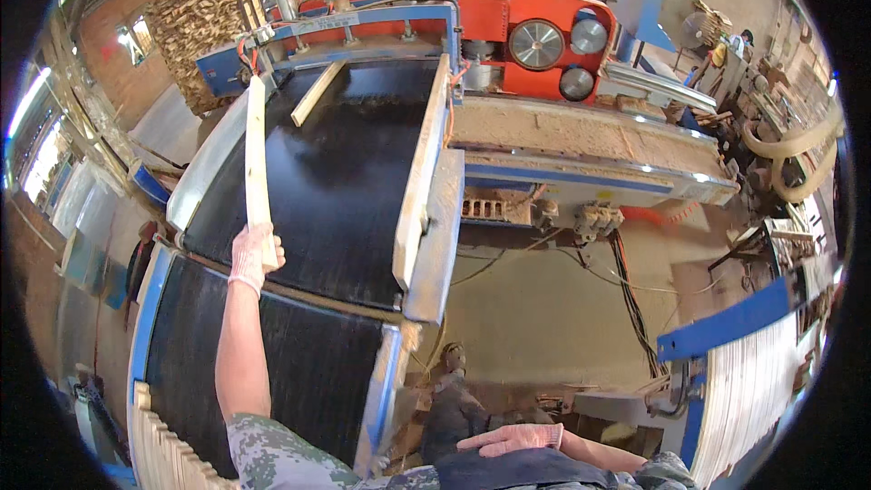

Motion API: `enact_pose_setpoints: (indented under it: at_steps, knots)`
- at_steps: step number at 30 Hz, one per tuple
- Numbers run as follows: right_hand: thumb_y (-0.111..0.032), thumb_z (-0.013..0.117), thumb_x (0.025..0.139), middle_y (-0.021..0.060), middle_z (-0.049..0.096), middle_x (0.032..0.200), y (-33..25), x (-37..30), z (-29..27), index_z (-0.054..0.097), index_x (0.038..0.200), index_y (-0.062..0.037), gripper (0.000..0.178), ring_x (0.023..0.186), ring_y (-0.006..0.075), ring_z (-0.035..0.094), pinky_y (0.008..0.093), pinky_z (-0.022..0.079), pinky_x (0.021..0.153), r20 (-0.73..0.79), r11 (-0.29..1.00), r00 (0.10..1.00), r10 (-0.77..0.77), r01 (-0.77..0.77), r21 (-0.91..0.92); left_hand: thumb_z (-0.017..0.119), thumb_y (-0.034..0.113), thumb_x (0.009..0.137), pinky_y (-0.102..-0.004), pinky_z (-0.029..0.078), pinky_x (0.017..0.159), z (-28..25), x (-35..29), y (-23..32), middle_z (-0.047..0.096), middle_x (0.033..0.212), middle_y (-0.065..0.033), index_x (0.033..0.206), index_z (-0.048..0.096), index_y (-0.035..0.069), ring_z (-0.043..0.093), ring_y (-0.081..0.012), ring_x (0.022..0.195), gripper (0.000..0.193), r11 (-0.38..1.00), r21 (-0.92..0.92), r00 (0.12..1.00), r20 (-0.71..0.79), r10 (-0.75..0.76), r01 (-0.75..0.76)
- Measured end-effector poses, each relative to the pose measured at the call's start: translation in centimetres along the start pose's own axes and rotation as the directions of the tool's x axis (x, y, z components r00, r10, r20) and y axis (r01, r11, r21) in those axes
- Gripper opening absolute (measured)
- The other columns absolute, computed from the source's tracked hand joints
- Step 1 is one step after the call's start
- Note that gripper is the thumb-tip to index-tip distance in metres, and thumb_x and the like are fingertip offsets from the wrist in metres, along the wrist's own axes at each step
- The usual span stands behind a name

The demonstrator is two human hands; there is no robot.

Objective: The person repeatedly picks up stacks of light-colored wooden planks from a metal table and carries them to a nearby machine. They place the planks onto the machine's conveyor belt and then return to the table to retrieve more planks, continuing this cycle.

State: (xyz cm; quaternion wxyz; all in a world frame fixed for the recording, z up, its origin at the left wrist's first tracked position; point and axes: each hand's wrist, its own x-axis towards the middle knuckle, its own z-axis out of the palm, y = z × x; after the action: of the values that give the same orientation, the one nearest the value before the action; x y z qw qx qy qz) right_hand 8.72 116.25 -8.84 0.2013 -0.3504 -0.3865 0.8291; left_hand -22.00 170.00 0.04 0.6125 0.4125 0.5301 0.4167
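My left hand (257, 254), in a pale pinkish glove, is closed around the near end of a long wooden strip (257, 150). The strip points away from me over the left part of a black conveyor belt (345, 191). Farther off, a shorter wooden strip (318, 93) lies slanted on the belt. A wooden board (422, 181) runs along the belt's right side. My right hand (513, 440), gloved too, lies at my waist against dark cloth, its fingers stretched out and holding nothing.
Across the belt's far end stands a blue machine frame (363, 23) with cylinders. A red housing with round saw blades (537, 44) sits over a sawdust-covered bed (581, 132). Stacked wooden strips stand at lower left (172, 445) and lower right (744, 399). Another person (730, 54) is far right.
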Motion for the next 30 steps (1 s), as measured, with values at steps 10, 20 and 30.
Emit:
enact_pose_setpoints:
  at_steps: [10, 20, 30]
  knots:
    - [-0.048, 0.056, 0.111, 0.0087, 0.04, 0.172, -9.3, 4.5, -6.2, 0.041, 0.166, -0.0079, 0.07, 0.159, 0.0252, 0.035, 0.0411, 0.024, 0.133, -0.065, 0.983, 0.991, 0.12, -0.11, 0.145, 0.077, 0.029, 0.098, -0.042, 0.046, 0.041, 7.6, 20.3, 8.9, 0.054, 0.065, -0.0098, 0.108, 0.059, 0.009, 0.057, -0.0239, 0.047, 0.028, 0.96, 0.25, 0.988, -0.118, -0.101, 0.128]
    - [-0.056, 0.056, 0.108, 0.012, 0.039, 0.172, -11.7, 9.1, -8.0, 0.039, 0.167, -0.0066, 0.079, 0.16, 0.028, 0.034, 0.0437, 0.021, 0.134, 0.0, 0.964, 0.993, 0.115, -0.112, 0.24, 0.078, 0.029, 0.097, -0.043, 0.046, 0.045, 10.5, 26.7, 10.6, 0.051, 0.067, -0.0084, 0.105, 0.063, 0.007, 0.053, -0.0235, 0.051, 0.028, 0.781, 0.614, 0.989, -0.147, -0.03, 0.114]
    - [-0.062, 0.057, 0.105, 0.0149, 0.038, 0.172, -9.8, 9.8, -8.5, 0.04, 0.166, -0.0058, 0.084, 0.16, 0.0308, 0.033, 0.0463, 0.019, 0.135, -0.014, 0.992, 0.999, 0.035, -0.033, 0.119, 0.075, 0.025, 0.097, -0.0424, 0.045, 0.044, 11.3, 25.1, 10.3, 0.052, 0.069, -0.0073, 0.116, 0.065, 0.007, 0.052, -0.0222, 0.049, 0.028, 0.749, 0.656, 0.996, -0.063, -0.063, 0.088]
